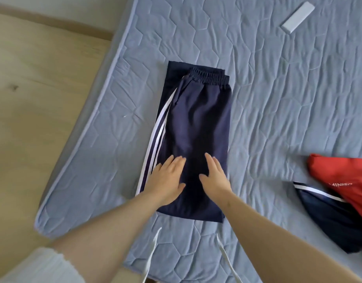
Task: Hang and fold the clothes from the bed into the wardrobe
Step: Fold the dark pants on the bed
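Navy track pants (198, 119) with white side stripes lie folded lengthwise on the blue quilted bed (278, 99), elastic waistband at the far end. My left hand (165, 180) lies flat on the near left part of the pants, fingers straight, next to the stripes. My right hand (215, 176) lies flat on the near right part, fingers straight. Both palms press the cloth down. At the right edge of the bed lies a red garment (343, 180) with white lettering, on top of another navy striped garment (331, 221).
A flat pale rectangular object (297, 17) lies on the bed at the far right. Light wooden floor (33, 99) runs along the bed's left edge. Two white cords (153, 254) hang down from my chest in the near foreground.
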A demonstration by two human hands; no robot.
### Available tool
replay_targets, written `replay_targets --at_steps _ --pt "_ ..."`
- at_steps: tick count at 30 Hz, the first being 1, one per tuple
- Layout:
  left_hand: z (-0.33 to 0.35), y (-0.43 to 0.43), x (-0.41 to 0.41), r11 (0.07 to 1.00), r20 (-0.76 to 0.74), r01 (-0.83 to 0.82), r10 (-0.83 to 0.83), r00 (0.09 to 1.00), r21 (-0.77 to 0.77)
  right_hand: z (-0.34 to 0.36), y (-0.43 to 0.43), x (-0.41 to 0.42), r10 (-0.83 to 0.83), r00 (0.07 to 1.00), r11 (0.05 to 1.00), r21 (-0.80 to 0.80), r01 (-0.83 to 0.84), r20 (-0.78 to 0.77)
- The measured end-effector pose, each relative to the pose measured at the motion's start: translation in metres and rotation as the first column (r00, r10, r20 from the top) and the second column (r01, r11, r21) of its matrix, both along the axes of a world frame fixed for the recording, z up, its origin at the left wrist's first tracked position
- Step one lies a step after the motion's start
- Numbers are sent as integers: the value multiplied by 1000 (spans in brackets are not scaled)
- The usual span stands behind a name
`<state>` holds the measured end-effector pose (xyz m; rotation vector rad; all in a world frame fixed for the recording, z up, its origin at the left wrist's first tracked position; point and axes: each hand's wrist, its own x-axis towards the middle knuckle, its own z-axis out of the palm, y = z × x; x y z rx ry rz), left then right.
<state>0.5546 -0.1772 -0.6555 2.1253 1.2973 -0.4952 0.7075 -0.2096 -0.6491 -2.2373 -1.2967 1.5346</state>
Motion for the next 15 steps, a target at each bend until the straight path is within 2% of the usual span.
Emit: replay_targets --at_steps 4,6,9,12,15 --pt "-28 -19 -15 994 -134 66 -77 988 -82 -21 -16 -7 146 989 988 -57 -144 31" --pt "-37 -28 -25 986 -180 145 -157 971 -79 -28 -25 -10 216 968 976 -12 -216 130" --pt "-43 -46 -45 940 -232 338 -338 912 -41 -33 -47 -18 330 865 913 103 -394 377" --pt "-47 -63 -57 890 -279 454 -448 850 -44 -38 -69 -27 420 791 821 186 -540 444" --pt "-49 -68 -58 889 -326 457 -422 846 36 -54 -84 -25 639 666 725 -10 -689 385"
